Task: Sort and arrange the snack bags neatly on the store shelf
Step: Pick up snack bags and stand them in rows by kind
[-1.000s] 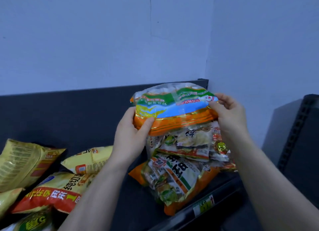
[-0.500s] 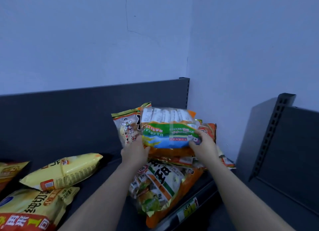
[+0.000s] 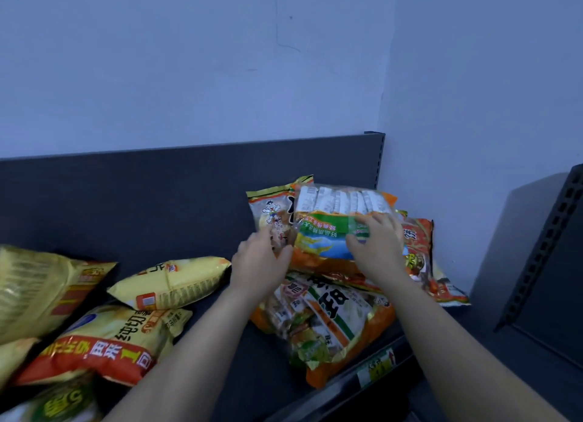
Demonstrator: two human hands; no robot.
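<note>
Glossy crinkled plastic snack bags (image 3: 334,232), matt dark metal shelf (image 3: 157,200), matt painted wall (image 3: 189,74)

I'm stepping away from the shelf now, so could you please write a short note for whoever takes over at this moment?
Left hand grips the left edge of the orange-and-green cracker bag; right hand presses flat on its front.
The bag stands at the right end of the shelf, against the cartoon-boy bag and a red-orange bag, above an orange bag lying flat.
Done: this bag is up in the right-hand group, not yet released.
Left: stand the lying orange bag, sort the jumbled yellow chip bags at left.
</note>
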